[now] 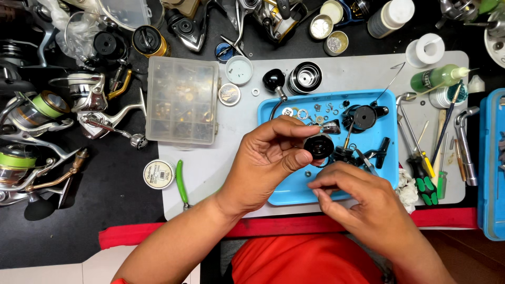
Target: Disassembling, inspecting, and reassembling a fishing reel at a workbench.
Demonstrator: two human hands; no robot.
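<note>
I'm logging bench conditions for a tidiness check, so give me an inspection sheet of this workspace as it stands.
Surface: grey mat on a black bench, with a blue tray on the mat.
Job's things: black round reel part held over the tray; small washers and black parts lie in the tray.
Clutter: clear compartment box, fishing reels at the left, green-handled screwdrivers, green bottle, line spool.
Grippers: left hand pinches the reel part; right hand has its fingertips pressed together by the tray's near edge, contents too small to tell.
Cables: nothing seen.
Surroundings: red edge strip along the bench front; second blue tray at the right.
</note>
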